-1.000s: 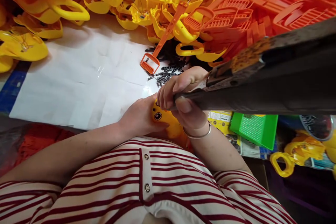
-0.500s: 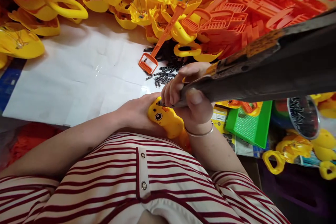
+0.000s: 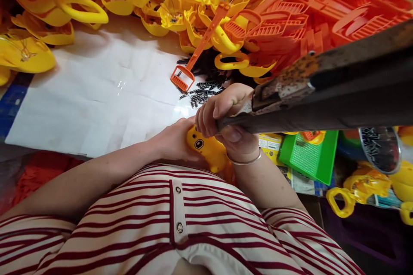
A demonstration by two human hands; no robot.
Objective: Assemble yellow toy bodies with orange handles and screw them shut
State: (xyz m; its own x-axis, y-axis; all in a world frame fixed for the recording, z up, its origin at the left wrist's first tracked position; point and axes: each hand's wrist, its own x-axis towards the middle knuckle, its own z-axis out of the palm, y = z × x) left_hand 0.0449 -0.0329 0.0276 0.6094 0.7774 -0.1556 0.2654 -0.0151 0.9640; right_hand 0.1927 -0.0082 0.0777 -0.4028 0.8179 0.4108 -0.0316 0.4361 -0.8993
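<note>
My left hand is closed around the left side of a yellow toy duck held against my striped shirt. A printed eye shows on the toy, and part of its head is covered by my fingers. My right hand is wrapped around the narrow front end of a long dark electric screwdriver, which enters from the right. The screwdriver's tip is hidden behind my fingers, just above the toy's head. Whether tip and toy touch cannot be seen.
Yellow toy shells with wires pile up at the back, orange plastic parts at back right. Small black parts lie on the white work surface beside an orange handled piece. A green basket and screw tub stand right.
My right hand and the screwdriver's front have shifted, and the tip that showed at the toy's head is now covered. The screwdriver's body sits lower at the right. My left hand still holds the toy.
</note>
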